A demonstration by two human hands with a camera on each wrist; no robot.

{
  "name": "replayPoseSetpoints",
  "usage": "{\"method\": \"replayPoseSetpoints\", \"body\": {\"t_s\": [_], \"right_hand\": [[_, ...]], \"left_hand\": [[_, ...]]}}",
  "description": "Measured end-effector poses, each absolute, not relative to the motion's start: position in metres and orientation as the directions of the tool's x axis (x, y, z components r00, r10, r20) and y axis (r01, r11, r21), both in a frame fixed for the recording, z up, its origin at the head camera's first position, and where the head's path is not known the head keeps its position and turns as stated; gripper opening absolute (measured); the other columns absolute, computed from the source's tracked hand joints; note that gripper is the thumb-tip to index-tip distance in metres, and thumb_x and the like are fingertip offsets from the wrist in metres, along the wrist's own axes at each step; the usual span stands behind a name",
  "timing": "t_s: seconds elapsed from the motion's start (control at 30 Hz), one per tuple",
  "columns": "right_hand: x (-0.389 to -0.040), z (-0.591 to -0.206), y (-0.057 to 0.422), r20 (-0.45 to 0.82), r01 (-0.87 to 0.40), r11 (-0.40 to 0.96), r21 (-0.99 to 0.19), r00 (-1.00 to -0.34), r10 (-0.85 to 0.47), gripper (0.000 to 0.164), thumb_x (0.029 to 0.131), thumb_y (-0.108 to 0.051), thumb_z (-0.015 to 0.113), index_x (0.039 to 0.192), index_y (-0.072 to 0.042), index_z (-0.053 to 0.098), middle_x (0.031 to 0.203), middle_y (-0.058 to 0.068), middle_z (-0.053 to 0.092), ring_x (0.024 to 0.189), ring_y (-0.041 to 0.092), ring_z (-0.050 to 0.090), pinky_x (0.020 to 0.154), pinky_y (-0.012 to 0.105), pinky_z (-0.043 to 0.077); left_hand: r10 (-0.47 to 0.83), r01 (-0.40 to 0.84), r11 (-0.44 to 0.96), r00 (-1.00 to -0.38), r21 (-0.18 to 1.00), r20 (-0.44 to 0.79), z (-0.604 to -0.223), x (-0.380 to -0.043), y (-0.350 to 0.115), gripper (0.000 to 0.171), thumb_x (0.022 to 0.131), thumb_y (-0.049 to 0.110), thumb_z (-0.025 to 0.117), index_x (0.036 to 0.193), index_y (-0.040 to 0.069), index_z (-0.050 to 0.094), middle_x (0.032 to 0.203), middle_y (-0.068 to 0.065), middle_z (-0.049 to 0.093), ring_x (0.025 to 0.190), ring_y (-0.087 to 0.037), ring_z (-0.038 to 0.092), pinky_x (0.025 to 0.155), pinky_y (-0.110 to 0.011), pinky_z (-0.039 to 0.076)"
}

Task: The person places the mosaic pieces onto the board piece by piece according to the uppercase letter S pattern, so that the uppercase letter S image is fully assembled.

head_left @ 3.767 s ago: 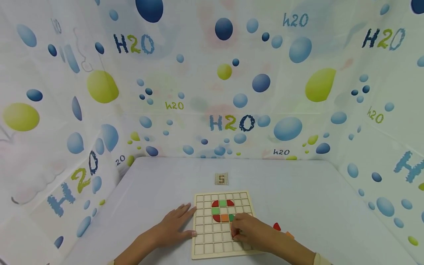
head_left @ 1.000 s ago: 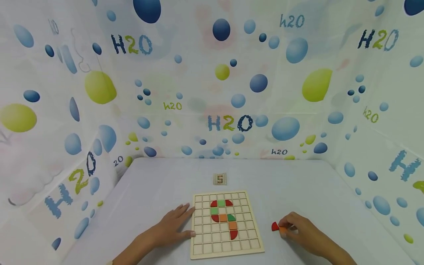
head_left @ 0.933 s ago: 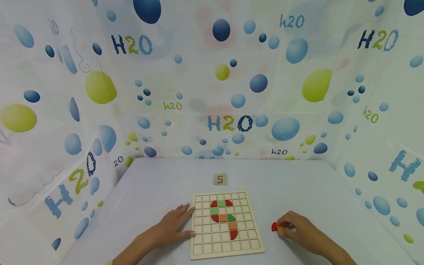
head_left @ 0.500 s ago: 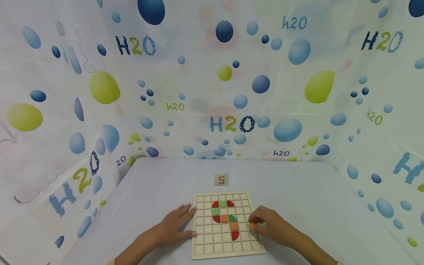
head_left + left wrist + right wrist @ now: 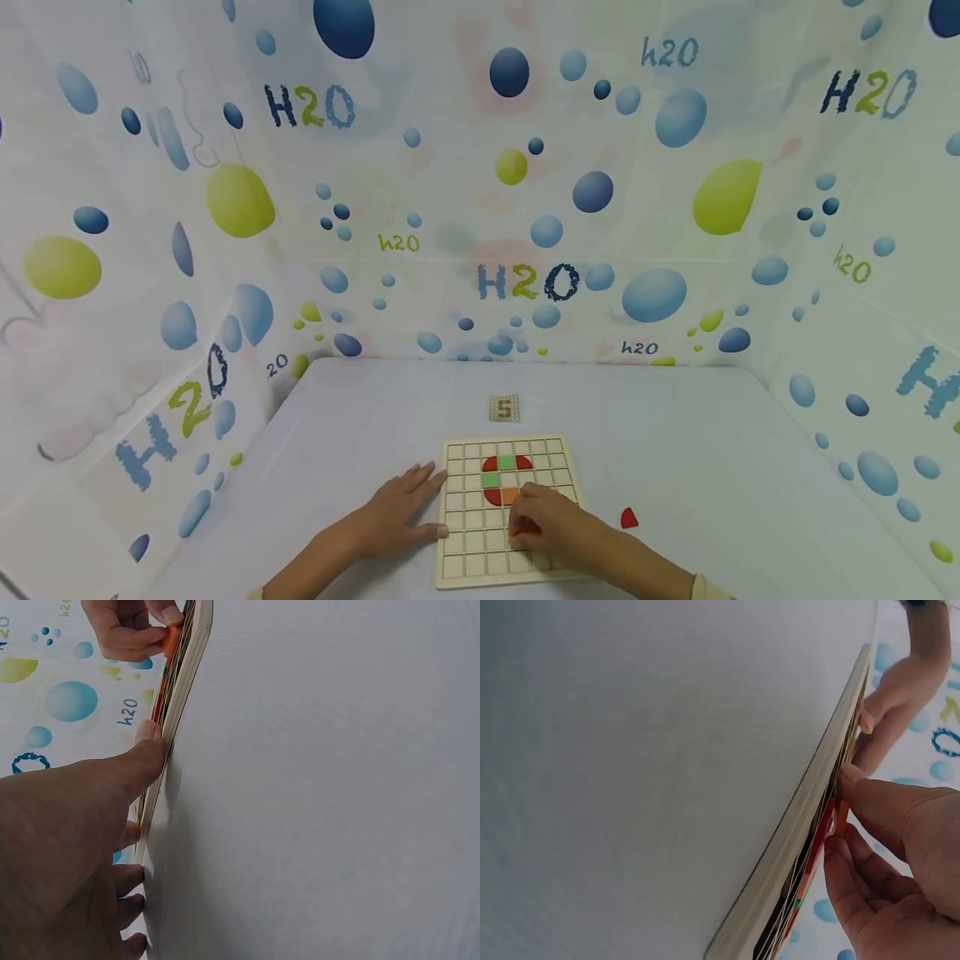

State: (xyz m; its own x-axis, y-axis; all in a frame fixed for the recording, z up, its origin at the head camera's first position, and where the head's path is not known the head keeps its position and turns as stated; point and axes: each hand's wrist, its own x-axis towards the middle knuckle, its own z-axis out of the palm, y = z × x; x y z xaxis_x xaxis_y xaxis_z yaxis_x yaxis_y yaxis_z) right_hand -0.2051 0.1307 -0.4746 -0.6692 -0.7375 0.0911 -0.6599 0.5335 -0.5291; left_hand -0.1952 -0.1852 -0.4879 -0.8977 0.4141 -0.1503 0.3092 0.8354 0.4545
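My right hand (image 5: 551, 525) is over the lower middle of the wooden grid board (image 5: 465, 568), pinching an orange square tile (image 5: 842, 817) between thumb and fingers. In the left wrist view the orange tile (image 5: 172, 641) sits right at the board's surface. Red quarter-round tiles (image 5: 491, 464), light green squares (image 5: 507, 462) and another orange square (image 5: 509, 496) lie in the grid, forming a curve. The hand hides the tiles lower on the board. My left hand (image 5: 393, 512) rests at the board's left edge, fingers extended, thumb and fingertips touching the rim.
A loose red quarter-round tile (image 5: 628, 518) lies on the white table (image 5: 690, 467) right of the board. Behind the board is a small card (image 5: 504, 408) with a blocky figure like an S or 5 on a grid. Patterned cloth walls (image 5: 450, 167) surround the table.
My right hand has picked up the orange square from beside the loose red tile and carried it left over the board. My left hand has stayed at the board's edge.
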Motion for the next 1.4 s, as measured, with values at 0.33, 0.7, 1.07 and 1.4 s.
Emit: {"method": "replayPoseSetpoints", "body": {"t_s": [0.33, 0.7, 1.07, 1.4], "right_hand": [[-0.205, -0.472, 0.127, 0.074, -0.695, 0.549, -0.464, -0.649, -0.757, 0.013, 0.097, -0.025, 0.078, 0.091, -0.027, 0.067, 0.094, -0.020, 0.055, 0.089, -0.003, 0.049, 0.080, 0.015, 0.050], [-0.203, -0.469, 0.128, 0.065, -0.734, 0.577, -0.359, -0.636, -0.769, 0.010, 0.096, -0.028, 0.080, 0.099, -0.032, 0.071, 0.090, -0.022, 0.054, 0.088, -0.001, 0.047, 0.078, 0.016, 0.047], [-0.203, -0.470, 0.133, 0.089, -0.745, 0.570, -0.346, -0.631, -0.771, 0.012, 0.094, -0.028, 0.083, 0.100, -0.032, 0.073, 0.097, -0.023, 0.058, 0.094, -0.002, 0.051, 0.087, 0.024, 0.050], [-0.209, -0.473, 0.152, 0.047, -0.684, 0.596, -0.421, -0.673, -0.738, 0.019, 0.095, -0.032, 0.082, 0.112, -0.027, 0.074, 0.105, -0.019, 0.059, 0.097, -0.001, 0.052, 0.090, 0.023, 0.053]], "left_hand": [[0.403, 0.305, 0.846, -0.903, 0.437, -0.149, -0.486, -0.195, -0.184, 0.091, 0.096, 0.068, 0.063, 0.166, 0.017, 0.036, 0.173, -0.016, 0.027, 0.160, -0.043, 0.022, 0.126, -0.067, 0.022], [0.417, 0.316, 0.835, -0.897, 0.451, -0.145, -0.486, -0.195, -0.184, 0.090, 0.097, 0.065, 0.065, 0.166, 0.015, 0.035, 0.173, -0.018, 0.027, 0.160, -0.045, 0.022, 0.125, -0.069, 0.022], [0.413, 0.309, 0.835, -0.899, 0.456, -0.147, -0.488, -0.196, -0.185, 0.090, 0.097, 0.066, 0.064, 0.166, 0.016, 0.035, 0.174, -0.016, 0.026, 0.160, -0.044, 0.021, 0.125, -0.069, 0.021], [0.416, 0.312, 0.832, -0.898, 0.458, -0.143, -0.486, -0.194, -0.185, 0.089, 0.097, 0.065, 0.065, 0.165, 0.015, 0.036, 0.173, -0.018, 0.027, 0.160, -0.046, 0.022, 0.125, -0.070, 0.022]]}}
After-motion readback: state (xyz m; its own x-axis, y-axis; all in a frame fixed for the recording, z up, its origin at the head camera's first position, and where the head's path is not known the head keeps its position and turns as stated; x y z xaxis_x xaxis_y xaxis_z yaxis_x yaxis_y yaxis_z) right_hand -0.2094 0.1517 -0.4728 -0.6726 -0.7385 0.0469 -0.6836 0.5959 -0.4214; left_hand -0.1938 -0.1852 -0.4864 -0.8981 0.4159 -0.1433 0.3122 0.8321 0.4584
